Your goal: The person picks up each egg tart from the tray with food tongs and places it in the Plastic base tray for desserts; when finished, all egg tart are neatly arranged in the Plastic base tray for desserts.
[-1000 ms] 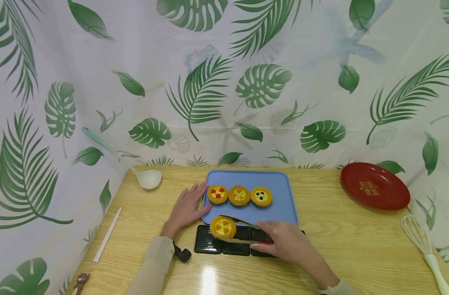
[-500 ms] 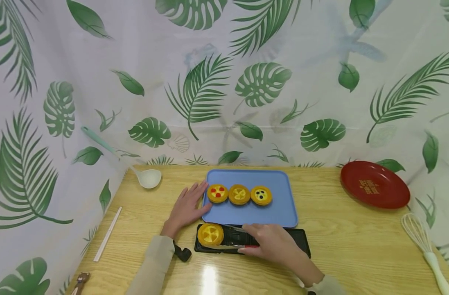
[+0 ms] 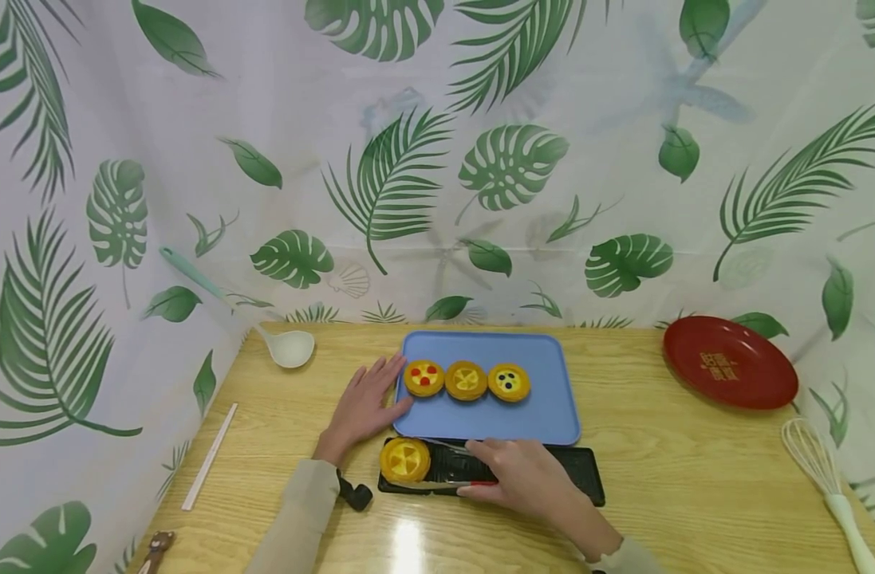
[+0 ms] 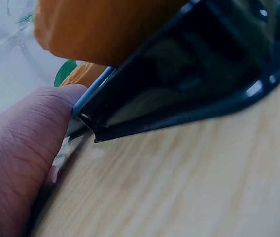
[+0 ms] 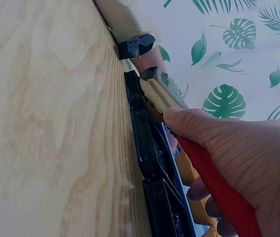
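Observation:
My right hand (image 3: 519, 474) grips a pair of tongs (image 5: 211, 180) with red on the handle, reaching left over the black compartment tray (image 3: 581, 470). Between the tong arms sits a yellow egg tart (image 3: 404, 460) with wedge-shaped topping, at the tray's left end compartment. In the left wrist view the tart's side (image 4: 95, 29) leans above the black rim. My left hand (image 3: 365, 402) rests flat at the left edge of the blue tray (image 3: 487, 426), thumb along its near corner. On that tray stand three tarts in a row: red-dotted (image 3: 424, 378), wedge-topped (image 3: 467, 381) and dark-dotted (image 3: 509, 383).
A white ladle (image 3: 291, 349) with a green handle leans at the back left. Below it lies a white stick (image 3: 210, 458) and a brown bear-topped item (image 3: 157, 550). To the right are a red oval plate (image 3: 731, 363) and a whisk (image 3: 825, 470). A leaf-patterned curtain (image 3: 408, 295) borders the table.
My right hand has moved left with the tongs, carrying the tart from over the tray's inner side into line with its left end compartment. The left hand has stayed in place.

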Available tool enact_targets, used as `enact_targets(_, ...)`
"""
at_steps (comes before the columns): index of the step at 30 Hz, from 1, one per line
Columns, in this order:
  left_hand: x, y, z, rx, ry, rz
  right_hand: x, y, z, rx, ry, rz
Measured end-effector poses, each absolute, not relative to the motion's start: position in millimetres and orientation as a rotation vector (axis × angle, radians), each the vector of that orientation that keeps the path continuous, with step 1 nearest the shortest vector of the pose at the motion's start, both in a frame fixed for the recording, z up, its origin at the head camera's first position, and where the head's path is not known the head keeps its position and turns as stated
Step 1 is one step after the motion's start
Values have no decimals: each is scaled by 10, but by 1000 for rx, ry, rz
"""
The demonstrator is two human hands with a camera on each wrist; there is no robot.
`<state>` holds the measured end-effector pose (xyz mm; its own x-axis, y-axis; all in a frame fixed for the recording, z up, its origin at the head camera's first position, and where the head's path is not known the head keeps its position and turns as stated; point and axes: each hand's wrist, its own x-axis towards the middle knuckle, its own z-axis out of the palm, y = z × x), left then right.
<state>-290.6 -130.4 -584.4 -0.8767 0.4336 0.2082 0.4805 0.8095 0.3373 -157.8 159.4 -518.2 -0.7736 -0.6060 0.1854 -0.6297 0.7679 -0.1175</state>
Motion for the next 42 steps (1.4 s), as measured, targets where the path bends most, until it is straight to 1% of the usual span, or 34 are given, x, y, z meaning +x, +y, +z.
enact_targets(21,-2908,-1315,-5817,-749,-2838,-622,-1576,1614,-5136,940,-2842,285)
enact_targets(26,-2919,-1313,-5836,-755,-2842,-610,-1552,1639,-5078,875,-2865,359)
enact_targets(33,-2935,-1320,-5855,-754,-2840,-600,-1564,1787,-4976,728,-2923,422)
enact_targets(42,-2931,-1315,-5860,-743,-2854,-582,-1635,2072,-4890,614,-2829,392)
